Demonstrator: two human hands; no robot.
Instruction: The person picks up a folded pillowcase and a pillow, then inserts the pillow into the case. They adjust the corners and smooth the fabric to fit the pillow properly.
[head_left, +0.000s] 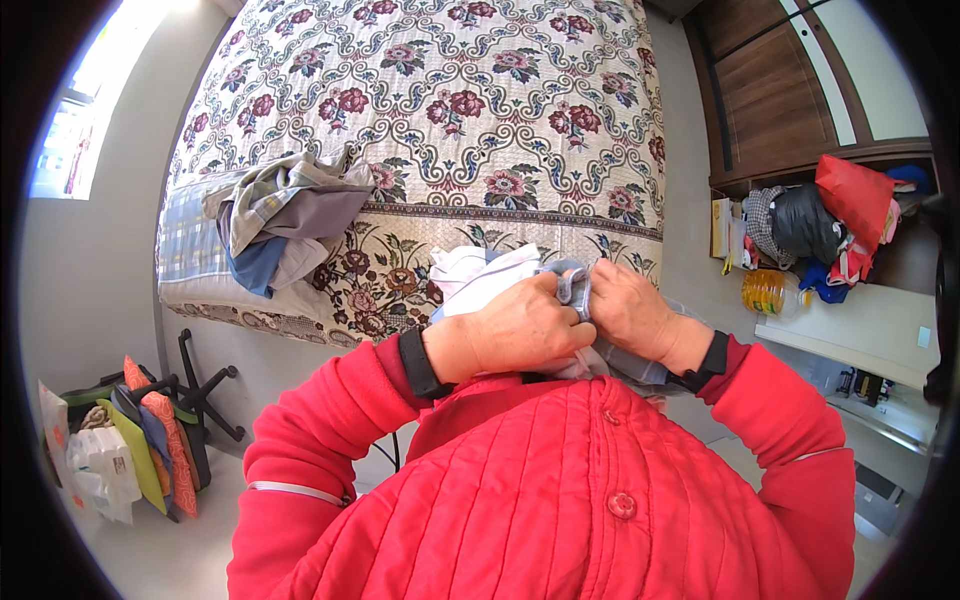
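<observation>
My left hand (529, 322) and my right hand (628, 309) come close together in front of my chest. Between them they pinch the edge of a grey cloth garment (576, 289), folded over into a small loop. The rest of that fabric is partly hidden behind my hands and the red quilted jacket. A white and pale-striped cloth (487, 274) lies just beyond my left hand, at the bed's near edge. Whether it joins the grey fabric I cannot tell. Farther left, a rumpled heap of clothes (289, 214) in checked beige, mauve and blue rests on a plaid pillow (191, 247).
A floral bedspread (450, 150) covers the bed ahead. On the right, bags and clothes (806, 225) fill a shelf beside a bottle of yellow liquid (772, 292). A black wheeled chair base (206, 386) and packed bags (127, 442) stand at lower left.
</observation>
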